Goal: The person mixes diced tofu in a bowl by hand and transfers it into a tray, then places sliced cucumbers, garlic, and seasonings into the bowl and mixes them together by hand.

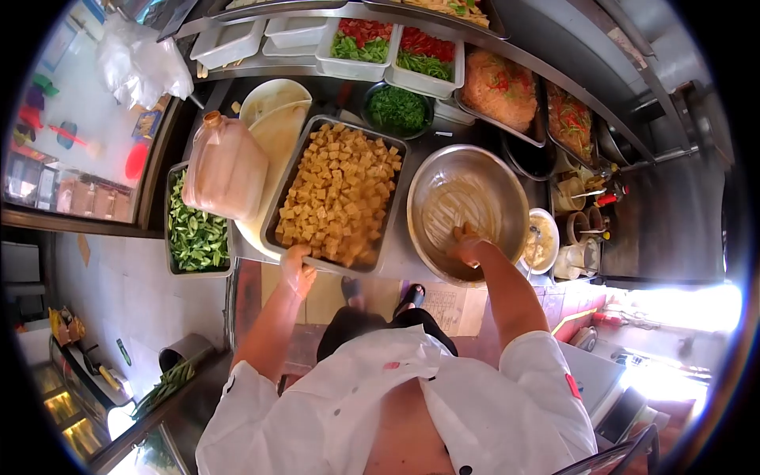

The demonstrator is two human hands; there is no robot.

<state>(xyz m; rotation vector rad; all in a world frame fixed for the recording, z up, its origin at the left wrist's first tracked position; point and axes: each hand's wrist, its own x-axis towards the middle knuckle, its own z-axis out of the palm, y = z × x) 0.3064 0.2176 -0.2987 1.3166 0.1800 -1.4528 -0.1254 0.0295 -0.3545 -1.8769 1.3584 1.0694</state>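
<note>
The person's left arm reaches forward from a white sleeve, and the left hand (298, 271) grips the near rim of the metal tray (385, 237), closed on it close to its left corner. The right arm reaches forward too, bent downward at the wrist, and the right hand (467, 244) is inside the large metal bowl (507, 170), fingers pointing down at its smeared inner surface; how far the fingers are spread, I cannot tell.

The tray sits on the bench (404, 257), running forward from the left hand, full of golden-brown cubes (340, 190). The bowl is just to its right, its near wall beneath the right wrist. Beyond the right hand, streaks of a tan paste (455, 207) coat the bottom. Right of the bowl is a small white bowl (552, 252) with pale food in it.

Left of the tray stand a large plastic jug (227, 170) and, farther left, a tray of cut green vegetables (194, 233). Past the cubes is a dark bowl of chopped greens (397, 109); above it, white containers (351, 70) hold red and green pieces.
</note>
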